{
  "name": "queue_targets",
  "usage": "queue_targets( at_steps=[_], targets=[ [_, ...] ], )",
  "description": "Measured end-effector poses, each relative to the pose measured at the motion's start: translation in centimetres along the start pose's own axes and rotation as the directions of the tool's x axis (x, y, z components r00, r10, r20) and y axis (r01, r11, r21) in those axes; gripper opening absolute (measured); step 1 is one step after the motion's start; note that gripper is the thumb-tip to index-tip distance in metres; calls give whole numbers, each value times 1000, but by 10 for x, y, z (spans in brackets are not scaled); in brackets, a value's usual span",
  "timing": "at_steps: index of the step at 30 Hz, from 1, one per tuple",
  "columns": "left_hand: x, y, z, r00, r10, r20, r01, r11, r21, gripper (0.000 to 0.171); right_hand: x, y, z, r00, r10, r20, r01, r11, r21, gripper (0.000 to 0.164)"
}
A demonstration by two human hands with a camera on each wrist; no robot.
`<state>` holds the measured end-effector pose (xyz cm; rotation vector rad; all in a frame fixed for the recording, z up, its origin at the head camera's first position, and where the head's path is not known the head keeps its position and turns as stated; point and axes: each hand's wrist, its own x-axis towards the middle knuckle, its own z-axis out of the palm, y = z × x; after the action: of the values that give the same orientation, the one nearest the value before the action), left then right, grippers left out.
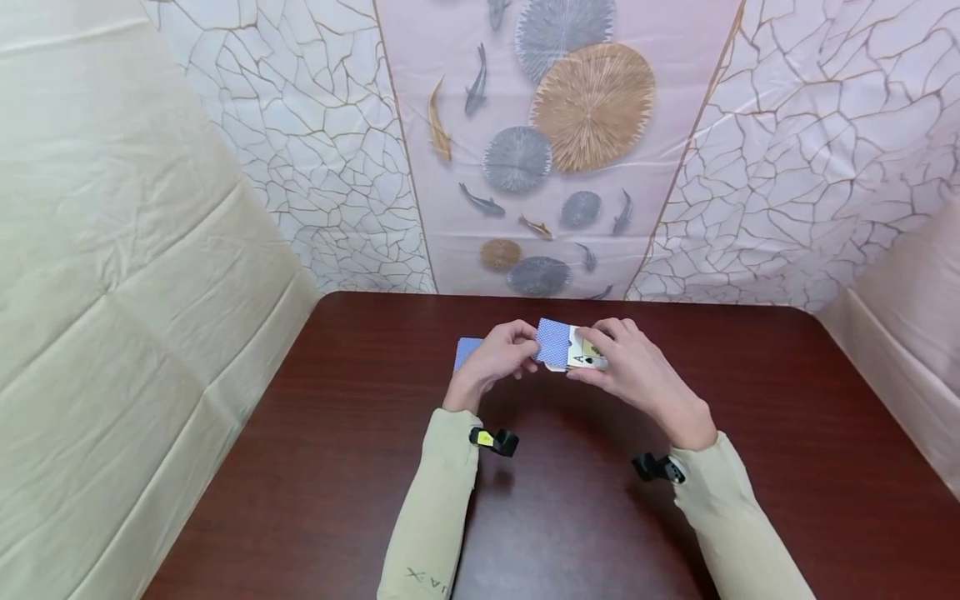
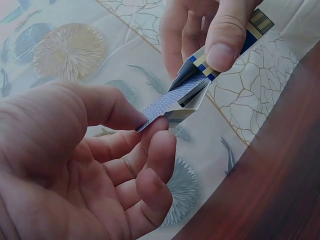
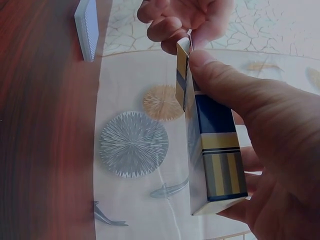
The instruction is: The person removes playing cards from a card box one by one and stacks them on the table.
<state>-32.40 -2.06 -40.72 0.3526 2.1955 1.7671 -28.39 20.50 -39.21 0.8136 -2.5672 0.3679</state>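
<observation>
My left hand (image 1: 497, 357) pinches the outer end of a blue-patterned playing card (image 1: 553, 340) between thumb and fingers. The card's other end lies inside the open mouth of a card box (image 2: 197, 97), as the left wrist view shows. My right hand (image 1: 639, 371) grips this box by its sides, thumb on one edge. Blue, gold and grey bands mark the box's side (image 3: 217, 120), and an ace of spades shows on its face in the head view. A stack of blue-backed cards (image 1: 465, 352) lies on the table, partly hidden behind my left hand.
Both hands are above the far part of a dark reddish-brown table (image 1: 570, 500). Behind it hangs a patterned cloth (image 1: 517, 158) with fish and round leaf shapes. Pale fabric (image 1: 150, 275) borders the left side.
</observation>
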Motion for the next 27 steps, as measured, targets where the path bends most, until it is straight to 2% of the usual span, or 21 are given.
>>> queue_targets(
  at_steps=[5,11,17,23,27],
  targets=[
    [0,1,-3,1000,6,-28,-6,1000,-3,19,2,1,-2,1000,10,0,-10,1000,-10,62],
    [-3,-1,-9,998,-26,-51,25,1000,-18,19,-3,2,-2,999,31,19,-31,999,-8,62],
    [-3,2,-12,997,-10,-76,9,1000,-18,22,-1,2,-2,1000,7,-21,-8,1000,-11,62],
    [-3,0,-13,997,-20,-79,18,999,-26,24,-2,2,-1,1000,16,-11,-16,1000,-3,62],
    [-4,-1,-15,994,-8,-105,5,999,-37,25,-1,2,-1,1000,11,-21,-11,1000,-5,61]
  ],
)
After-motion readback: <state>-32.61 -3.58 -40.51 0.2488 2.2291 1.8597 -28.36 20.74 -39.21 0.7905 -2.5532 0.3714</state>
